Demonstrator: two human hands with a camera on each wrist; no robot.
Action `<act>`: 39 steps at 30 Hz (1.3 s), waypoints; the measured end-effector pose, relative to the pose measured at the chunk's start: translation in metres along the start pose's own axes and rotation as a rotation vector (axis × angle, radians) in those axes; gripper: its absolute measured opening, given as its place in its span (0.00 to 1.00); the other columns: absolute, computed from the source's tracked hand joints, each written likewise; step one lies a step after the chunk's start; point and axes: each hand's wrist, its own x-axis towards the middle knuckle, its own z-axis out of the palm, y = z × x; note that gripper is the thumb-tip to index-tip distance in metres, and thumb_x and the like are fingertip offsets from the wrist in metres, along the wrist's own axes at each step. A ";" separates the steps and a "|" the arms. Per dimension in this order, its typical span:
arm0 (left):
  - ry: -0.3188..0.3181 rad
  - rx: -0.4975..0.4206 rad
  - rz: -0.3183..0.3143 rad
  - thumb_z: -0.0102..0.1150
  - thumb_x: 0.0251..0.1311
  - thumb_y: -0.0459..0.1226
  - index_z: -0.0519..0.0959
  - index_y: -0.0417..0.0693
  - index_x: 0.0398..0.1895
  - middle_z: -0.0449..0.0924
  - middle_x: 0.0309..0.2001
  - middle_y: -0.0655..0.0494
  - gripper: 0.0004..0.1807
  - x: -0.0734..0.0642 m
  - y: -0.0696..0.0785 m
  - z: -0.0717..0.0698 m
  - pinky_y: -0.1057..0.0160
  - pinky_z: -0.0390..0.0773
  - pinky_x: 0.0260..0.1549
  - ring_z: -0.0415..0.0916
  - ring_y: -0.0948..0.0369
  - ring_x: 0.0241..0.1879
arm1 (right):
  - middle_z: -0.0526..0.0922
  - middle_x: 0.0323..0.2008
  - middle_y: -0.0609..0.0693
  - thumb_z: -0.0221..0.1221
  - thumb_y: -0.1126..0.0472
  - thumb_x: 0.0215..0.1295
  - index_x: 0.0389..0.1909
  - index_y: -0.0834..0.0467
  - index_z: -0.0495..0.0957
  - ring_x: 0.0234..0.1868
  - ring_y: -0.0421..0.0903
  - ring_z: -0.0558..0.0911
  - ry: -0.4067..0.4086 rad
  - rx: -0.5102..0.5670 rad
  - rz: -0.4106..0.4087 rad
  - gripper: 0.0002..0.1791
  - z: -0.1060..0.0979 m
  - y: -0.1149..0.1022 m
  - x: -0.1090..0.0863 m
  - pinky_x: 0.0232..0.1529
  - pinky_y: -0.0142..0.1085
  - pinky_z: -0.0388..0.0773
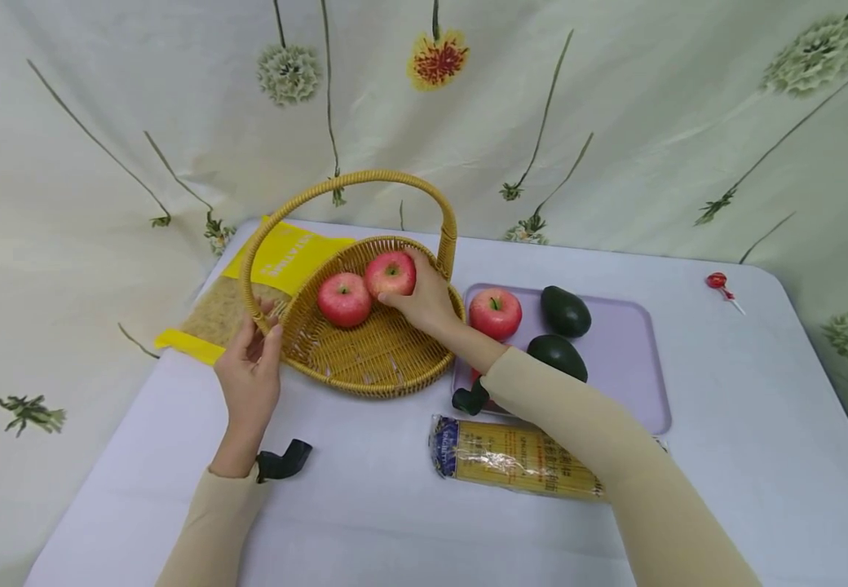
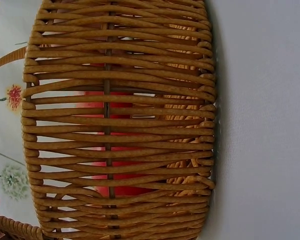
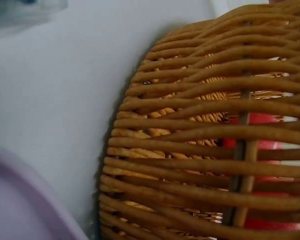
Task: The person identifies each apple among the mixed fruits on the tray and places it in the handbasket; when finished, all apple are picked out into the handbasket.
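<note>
A wicker basket [image 1: 365,383] with a tall arched handle stands on the table. My left hand [image 1: 251,375] grips the lower left end of that handle. Inside the basket, my right hand [image 1: 427,297] holds a red apple [image 1: 387,275] near the back right, thumb in front and fingers behind it. Another red apple [image 1: 344,300] sits in the basket just left of it, seemingly touching. Through the weave in the left wrist view, red apple skin [image 2: 125,150] shows. The right wrist view catches the basket's side [image 3: 190,135], with red behind the strands.
Right of the basket lies a lilac tray [image 1: 625,359] bearing a red apple [image 1: 495,314] and two avocados [image 1: 565,312]; my forearm hides part of it. A spaghetti pack [image 1: 519,461] lies in front. Behind the basket is a yellow pasta bag [image 1: 292,261]. A lollipop [image 1: 717,281] lies far right.
</note>
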 end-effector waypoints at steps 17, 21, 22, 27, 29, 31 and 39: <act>0.004 -0.001 0.004 0.55 0.67 0.30 0.74 0.45 0.65 0.81 0.55 0.41 0.22 0.000 0.002 0.000 0.82 0.76 0.44 0.80 0.71 0.47 | 0.73 0.64 0.56 0.69 0.50 0.58 0.71 0.56 0.58 0.65 0.53 0.72 0.010 -0.065 0.089 0.44 0.010 0.005 0.016 0.68 0.46 0.69; 0.001 -0.002 0.008 0.55 0.67 0.30 0.74 0.45 0.65 0.81 0.56 0.44 0.23 0.000 0.001 0.000 0.82 0.76 0.44 0.80 0.71 0.47 | 0.74 0.63 0.57 0.67 0.50 0.59 0.70 0.58 0.59 0.65 0.54 0.72 -0.018 -0.111 0.085 0.42 0.010 0.007 0.017 0.68 0.46 0.68; -0.001 -0.002 0.009 0.55 0.67 0.30 0.74 0.44 0.65 0.81 0.56 0.44 0.23 0.000 0.001 0.000 0.82 0.76 0.44 0.80 0.71 0.47 | 0.73 0.64 0.58 0.67 0.50 0.59 0.70 0.58 0.58 0.65 0.54 0.71 -0.026 -0.123 0.081 0.42 0.011 0.008 0.017 0.68 0.46 0.68; -0.005 0.000 0.013 0.55 0.67 0.30 0.73 0.44 0.65 0.81 0.56 0.45 0.23 -0.001 0.000 0.000 0.83 0.76 0.44 0.80 0.72 0.48 | 0.71 0.66 0.60 0.65 0.53 0.62 0.72 0.60 0.55 0.67 0.56 0.70 -0.066 -0.137 0.069 0.43 0.012 0.011 0.018 0.70 0.45 0.66; -0.005 0.002 0.013 0.55 0.67 0.30 0.73 0.44 0.65 0.81 0.56 0.44 0.23 -0.001 0.000 0.000 0.83 0.76 0.44 0.80 0.73 0.47 | 0.71 0.66 0.61 0.64 0.53 0.62 0.72 0.60 0.54 0.67 0.57 0.70 -0.075 -0.126 0.074 0.43 0.012 0.012 0.018 0.69 0.46 0.67; -0.006 0.001 0.012 0.55 0.67 0.31 0.73 0.44 0.65 0.81 0.56 0.44 0.23 -0.001 0.000 0.000 0.83 0.76 0.44 0.80 0.73 0.47 | 0.71 0.66 0.61 0.64 0.53 0.62 0.73 0.59 0.53 0.67 0.57 0.70 -0.079 -0.112 0.083 0.43 0.012 0.012 0.018 0.68 0.46 0.67; -0.008 -0.006 0.008 0.55 0.67 0.30 0.73 0.45 0.66 0.82 0.56 0.46 0.23 -0.001 0.000 0.001 0.82 0.76 0.45 0.80 0.71 0.48 | 0.67 0.69 0.60 0.65 0.53 0.62 0.74 0.59 0.52 0.70 0.56 0.67 -0.074 -0.091 0.077 0.45 0.010 0.008 0.014 0.71 0.46 0.65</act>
